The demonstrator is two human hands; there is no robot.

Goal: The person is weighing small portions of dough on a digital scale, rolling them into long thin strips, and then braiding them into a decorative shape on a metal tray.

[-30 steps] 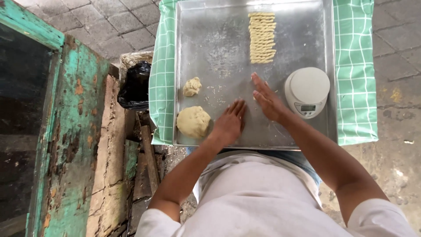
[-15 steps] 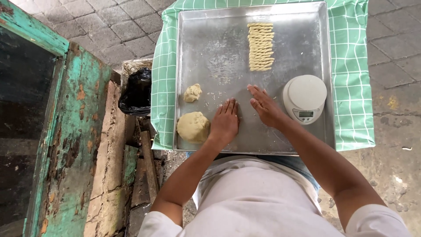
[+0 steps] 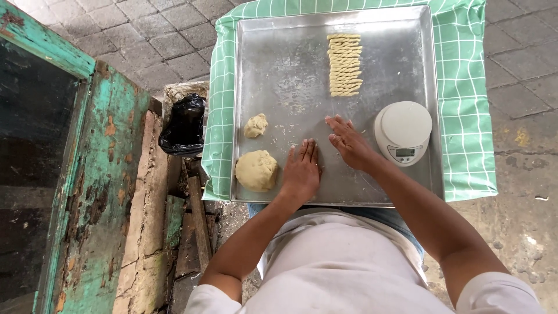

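Dough ball [image 3: 256,170] sits at the tray's [image 3: 279,70] near-left corner; just right of it the left hand [image 3: 301,172] lies flat, fingers together, then the right hand [image 3: 349,142] flat, fingers slightly spread, beside the scale [image 3: 403,132]

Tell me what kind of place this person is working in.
Probably an outdoor or courtyard spot for small-scale dough work. A metal tray lies on a green checked cloth over grey paving stones, with a weathered teal wooden frame alongside. Both hands press flat on the tray.
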